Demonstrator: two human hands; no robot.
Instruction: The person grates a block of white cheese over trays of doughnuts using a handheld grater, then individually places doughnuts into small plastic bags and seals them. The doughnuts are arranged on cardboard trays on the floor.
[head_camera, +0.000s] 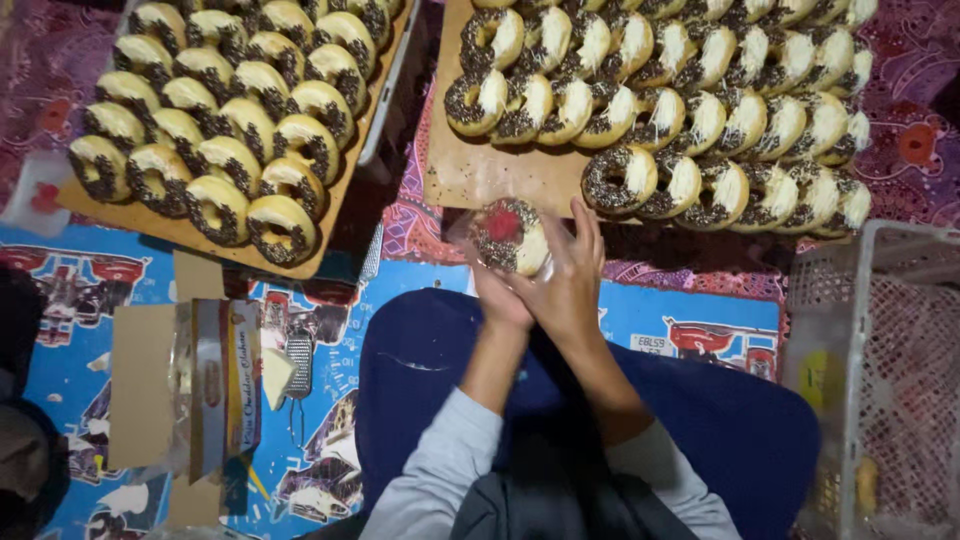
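Holding one doughnut (510, 236) in a clear plastic wrapper (470, 232) with both hands, just above the lap. Right hand (568, 285) wrapped around the doughnut's near-right side, fingers extended up along its edge, closed on the wrapped piece. Left hand (497, 300) tucked under and behind right hand, mostly hidden; appears clamped on the lower side of same wrapper, exact finger positions unclear. Doughnut half white glaze, half chocolate sprinkles, red sticker or label on top, tilted toward camera. Directly ahead of the hands: brown board (480, 170) loaded with overlapping rows of the same half-white, half-sprinkled doughnuts (690, 110); nearest one just beyond right fingertips, not touching. Ahead and well left of left hand: second board (330, 215) with more rows of doughnuts (230, 110), these showing yellowish glaze with sprinkles. Left of left hand, on blue printed mat (430, 270): open cardboard box (190, 400) with packaging inside, pale wedge-shaped piece and small metal grater (298, 365) beside it. Right of right hand: white plastic mesh crate (880, 380), contents blurred. Below the hands: dark blue cloth over lap (700, 410), grey sleeves (440, 470) on both forearms. Patterned red-purple cloth (910, 130) under the boards.
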